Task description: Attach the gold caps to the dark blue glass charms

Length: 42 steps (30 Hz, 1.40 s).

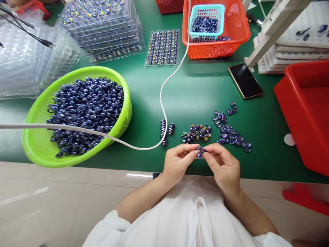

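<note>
Between my hands is a small glossy dark-blue hooked part (199, 153), its curved end and rounded tip showing. My left hand (177, 161) pinches it from the left with thumb and index finger. From the other side, my right hand (224, 164) grips it the same way; the fingertips partly cover it. Just beyond lies a cluster of hooked parts with gold-coloured pieces (196, 133). To its right are scattered flat dark-blue round caps (230, 133). Short rows of stacked dark-blue parts (162, 128) lie to the left.
A green basket (34, 140) of dark-blue parts stands left, crossed by a white cable (161, 99). Behind are stacked clear trays (102, 37), one filled tray (162, 48) and an orange basket (216, 51). A phone (245, 80) and red bin (293, 103) are right.
</note>
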Available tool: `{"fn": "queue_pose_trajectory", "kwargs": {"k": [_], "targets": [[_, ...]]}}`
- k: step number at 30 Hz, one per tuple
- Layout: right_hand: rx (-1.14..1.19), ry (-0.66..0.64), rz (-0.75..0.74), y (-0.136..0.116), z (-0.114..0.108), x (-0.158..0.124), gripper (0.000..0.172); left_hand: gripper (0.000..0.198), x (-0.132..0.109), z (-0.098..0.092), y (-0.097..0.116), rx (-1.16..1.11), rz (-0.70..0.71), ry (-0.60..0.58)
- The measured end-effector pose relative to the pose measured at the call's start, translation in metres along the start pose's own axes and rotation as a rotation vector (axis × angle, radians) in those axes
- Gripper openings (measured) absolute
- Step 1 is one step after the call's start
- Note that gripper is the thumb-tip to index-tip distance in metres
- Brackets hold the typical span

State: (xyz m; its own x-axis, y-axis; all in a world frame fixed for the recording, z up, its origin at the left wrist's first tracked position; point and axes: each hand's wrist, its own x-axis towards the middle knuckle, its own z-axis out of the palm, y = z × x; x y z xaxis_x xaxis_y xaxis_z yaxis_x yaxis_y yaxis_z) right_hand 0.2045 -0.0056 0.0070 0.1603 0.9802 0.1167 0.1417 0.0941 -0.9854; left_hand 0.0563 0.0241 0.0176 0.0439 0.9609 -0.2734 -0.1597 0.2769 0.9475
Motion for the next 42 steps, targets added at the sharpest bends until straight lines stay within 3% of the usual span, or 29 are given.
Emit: {"fn": "queue_pose_trajectory", "kwargs": {"k": [8,15,19,26,35,42], "targets": [[-0.03,0.024,0.054,-0.002,0.004,0.002,0.008,0.019,0.0,0.0,-0.003,0.008,0.014,0.002],[-0.005,0.035,0.043,0.003,0.002,0.002,0.007,0.019,-0.003,-0.006,-0.005,0.209,0.267,-0.084],[0.027,-0.027,0.1,0.003,-0.002,0.004,0.011,0.021,-0.003,-0.008,-0.004,0.268,0.418,-0.118],[0.16,-0.201,0.151,0.0,-0.005,0.006,0.02,0.017,0.0,-0.012,-0.002,0.274,0.447,-0.155],[0.187,-0.047,0.085,0.001,-0.003,0.001,0.012,0.029,0.004,-0.014,-0.006,0.237,0.604,-0.197],[0.287,-0.216,0.331,0.0,-0.016,0.009,0.003,0.034,0.01,-0.022,-0.002,0.251,0.654,-0.326]]}}
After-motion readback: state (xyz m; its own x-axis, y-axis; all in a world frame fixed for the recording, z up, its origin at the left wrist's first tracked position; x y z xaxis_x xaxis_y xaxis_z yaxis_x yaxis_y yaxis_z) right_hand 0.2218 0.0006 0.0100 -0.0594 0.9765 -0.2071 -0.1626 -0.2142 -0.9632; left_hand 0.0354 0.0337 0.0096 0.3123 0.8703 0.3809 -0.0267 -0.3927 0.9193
